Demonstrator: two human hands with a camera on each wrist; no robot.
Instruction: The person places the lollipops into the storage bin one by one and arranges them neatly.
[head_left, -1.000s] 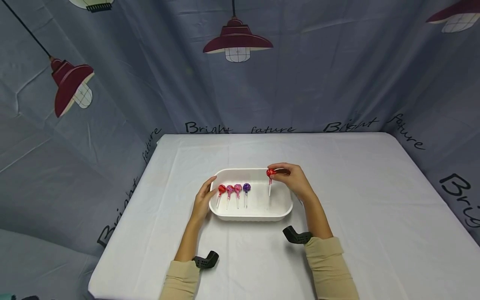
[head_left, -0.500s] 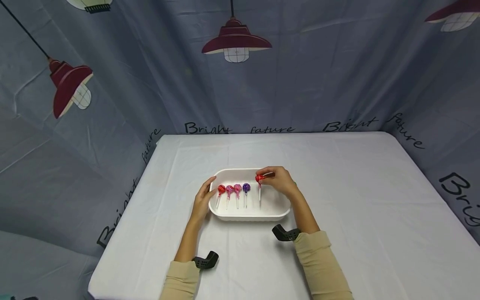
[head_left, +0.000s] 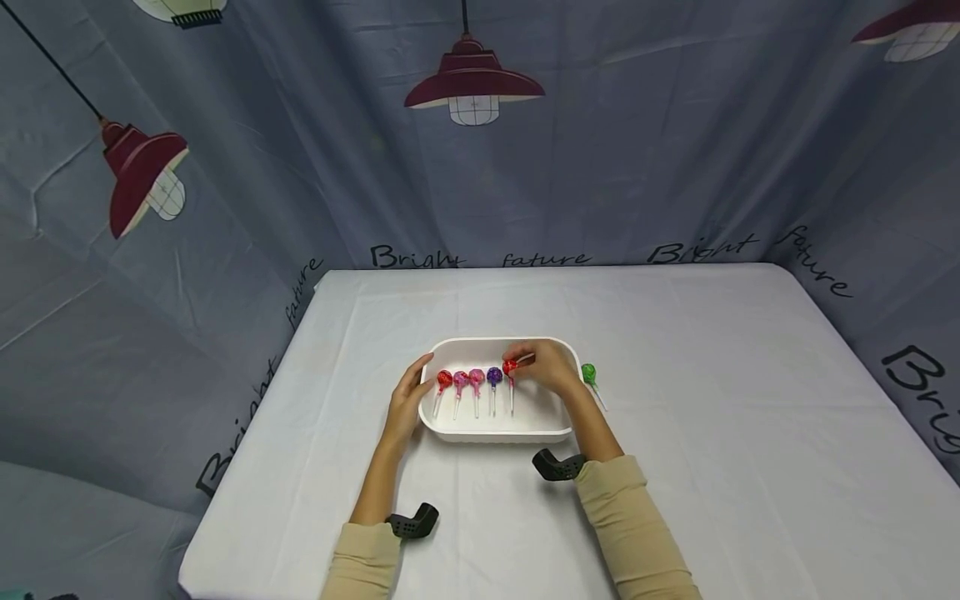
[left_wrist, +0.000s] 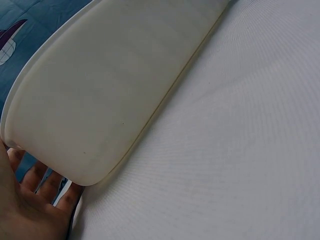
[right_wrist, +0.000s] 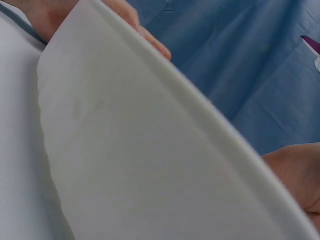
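Observation:
In the head view a white tray (head_left: 480, 436) stands on the table. My left hand (head_left: 405, 400) holds its left end, thumb at the rim; in the left wrist view its fingers (left_wrist: 49, 187) lie against the outer wall. Over the tray's right half my right hand (head_left: 550, 367) pinches a red lollipop (head_left: 511, 367) by its head, stick pointing down toward me. Left of it lie another red lollipop (head_left: 444, 379), two pink lollipops (head_left: 476, 377) and a purple lollipop (head_left: 494, 376), side by side. The tray wall partly hides my right hand (right_wrist: 297, 172) in the right wrist view.
A green lollipop (head_left: 589, 372) lies on the white tablecloth (head_left: 712, 375), just outside the tray's right end. Behind the table hangs a grey-blue cloth (head_left: 630, 150) printed with lamps and lettering.
My right hand has moved left and toward me with the red lollipop, up beside the purple one. The green lollipop has come into sight. My left hand has stayed at the tray.

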